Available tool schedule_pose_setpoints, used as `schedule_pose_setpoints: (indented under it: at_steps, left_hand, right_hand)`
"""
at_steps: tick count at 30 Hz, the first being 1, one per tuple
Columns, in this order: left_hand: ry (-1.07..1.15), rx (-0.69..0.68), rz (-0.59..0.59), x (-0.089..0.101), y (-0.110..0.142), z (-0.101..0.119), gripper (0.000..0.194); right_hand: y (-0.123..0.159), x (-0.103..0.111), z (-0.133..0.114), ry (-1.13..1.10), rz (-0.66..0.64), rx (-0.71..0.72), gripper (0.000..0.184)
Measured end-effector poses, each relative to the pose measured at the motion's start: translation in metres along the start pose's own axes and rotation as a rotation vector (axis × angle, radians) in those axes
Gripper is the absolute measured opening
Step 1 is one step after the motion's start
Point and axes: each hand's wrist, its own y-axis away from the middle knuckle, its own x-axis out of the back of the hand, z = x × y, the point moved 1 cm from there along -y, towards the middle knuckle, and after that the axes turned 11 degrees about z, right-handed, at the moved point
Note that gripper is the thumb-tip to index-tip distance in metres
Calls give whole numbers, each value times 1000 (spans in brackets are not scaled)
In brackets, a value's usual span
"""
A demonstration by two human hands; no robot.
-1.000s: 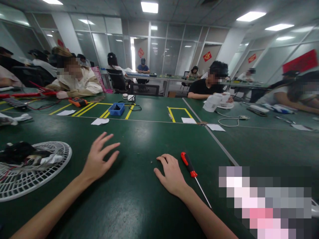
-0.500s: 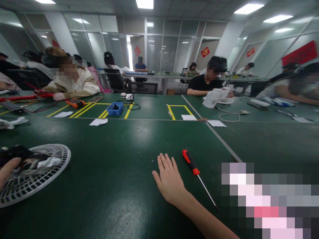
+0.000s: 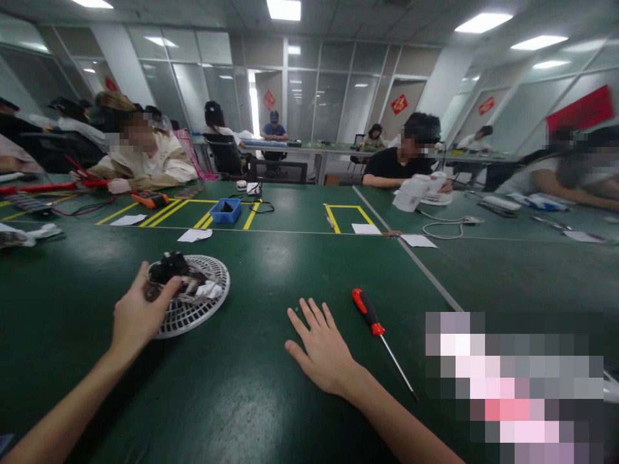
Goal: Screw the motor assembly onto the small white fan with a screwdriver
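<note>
While left hand (image 3: 137,316) grips fan grille (image 3: 193,303), screwdriver (image 3: 374,327) lies near.

White fan grille (image 3: 193,308); red-handled screwdriver (image 3: 368,312); green table (image 3: 271,270).

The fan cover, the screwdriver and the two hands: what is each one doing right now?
Fan cover: lying flat on the green table, dark parts piled on it.
Left hand: grip closed on the fan cover's near rim.
Right hand: open, flat on the table, holding nothing.
Screwdriver: lying beside the right hand, untouched.
</note>
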Motion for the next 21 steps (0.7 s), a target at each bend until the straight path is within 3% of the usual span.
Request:
schedule_pose_setpoints:
  at_steps: [3,7,11,15,18,21]
  left_hand:
    - [111,16,-130,-17,22,51,85]
    - [236,-183,-174,-41,47,90,87]
    - [339,-347,-163,-61,70,108,82]
    - [343,-453,-170,-65,86,120,80]
    - [304,-565,-158,-62,92,124,78]
    - [293,-698,-133,-60,97,124,81]
  right_hand:
    - [-1,0,1,-4,-2,-13,68]
    - [-2,13,3,-40,-11,-4,62]
    - [-3,35,11,-98,134,-105,28]
    - [-1,53,19,-239,469,-154,24]
    - [2,59,15,-312,684,-42,21]
    - [7,54,-1,-357,727,144,17]
